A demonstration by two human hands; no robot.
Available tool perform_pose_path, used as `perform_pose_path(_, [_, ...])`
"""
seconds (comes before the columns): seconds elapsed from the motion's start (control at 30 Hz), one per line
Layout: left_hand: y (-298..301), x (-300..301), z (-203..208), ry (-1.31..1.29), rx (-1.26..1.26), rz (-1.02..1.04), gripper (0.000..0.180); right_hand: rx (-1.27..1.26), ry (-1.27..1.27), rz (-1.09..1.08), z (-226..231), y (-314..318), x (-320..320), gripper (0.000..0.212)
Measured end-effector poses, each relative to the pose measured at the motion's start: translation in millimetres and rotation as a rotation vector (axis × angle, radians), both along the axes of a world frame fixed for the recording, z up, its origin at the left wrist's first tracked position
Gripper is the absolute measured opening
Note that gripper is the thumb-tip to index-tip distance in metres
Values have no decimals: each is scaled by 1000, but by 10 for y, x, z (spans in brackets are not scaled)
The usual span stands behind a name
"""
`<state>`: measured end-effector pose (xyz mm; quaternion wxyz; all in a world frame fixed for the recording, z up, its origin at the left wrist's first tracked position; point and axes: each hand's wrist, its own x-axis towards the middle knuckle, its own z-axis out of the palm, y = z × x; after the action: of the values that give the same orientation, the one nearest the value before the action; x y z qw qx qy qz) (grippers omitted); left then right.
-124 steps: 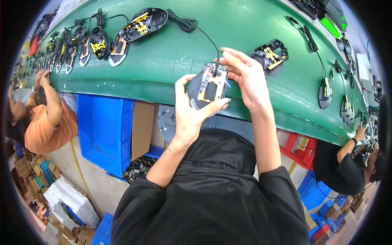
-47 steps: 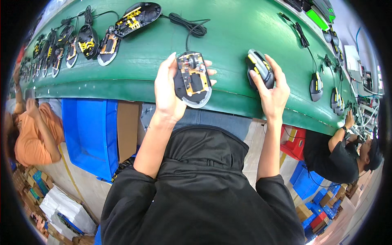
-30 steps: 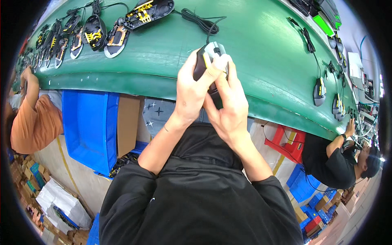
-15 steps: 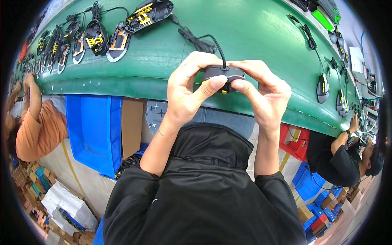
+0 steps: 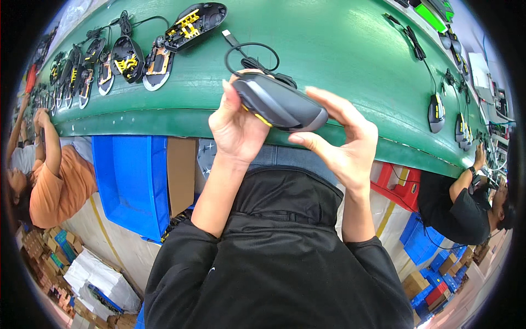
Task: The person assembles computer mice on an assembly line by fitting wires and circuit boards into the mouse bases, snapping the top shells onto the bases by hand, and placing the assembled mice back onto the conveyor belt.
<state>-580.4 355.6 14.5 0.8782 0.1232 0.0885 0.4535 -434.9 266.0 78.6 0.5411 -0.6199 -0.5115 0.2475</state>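
A black-and-grey computer mouse (image 5: 282, 104) with yellow side buttons is raised over the near edge of the green bench, tilted with one side toward me. My left hand (image 5: 238, 123) grips it at the left, the cable end, with the thumb upright beside it and the other fingers partly hidden behind. Around its right end my right hand (image 5: 345, 126) is spread, thumb below and forefinger above; whether the fingertips touch the shell is unclear. The mouse's black cable (image 5: 263, 45) loops behind it, its plug (image 5: 229, 36) pointing away on the bench.
Opened mouse shells (image 5: 197, 24) and bases (image 5: 159, 68) line the bench's left. More corded mice (image 5: 436, 112) lie at right. A blue bin (image 5: 129, 186) and a red crate (image 5: 397, 186) stand below the edge. Co-workers sit left (image 5: 60, 186) and right (image 5: 455, 211).
The mouse has turned from cable end facing away to lying crosswise, its cable end now left. My right hand has spread its fingers from their closer grip.
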Motion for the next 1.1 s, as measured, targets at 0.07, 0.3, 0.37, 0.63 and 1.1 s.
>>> perform_pose_path(0.07, [7,23,-4,-36,-27,-27,44,24,-88,8,5,-45,-6,47])
perform_pose_path(0.3, [137,-103,64,372,302,-81,65,-1,-124,14,25,9,-51,42])
perform_pose_path(0.37, [157,-151,50,333,270,-40,53,-112,-24,44,29,25,-71,40])
perform_pose_path(0.63, [87,-35,158,352,26,5,48,-214,220,10,-40,38,-201,49])
perform_pose_path(1.1, [23,227,85,501,352,-27,54,-203,656,-36,-165,318,293,37])
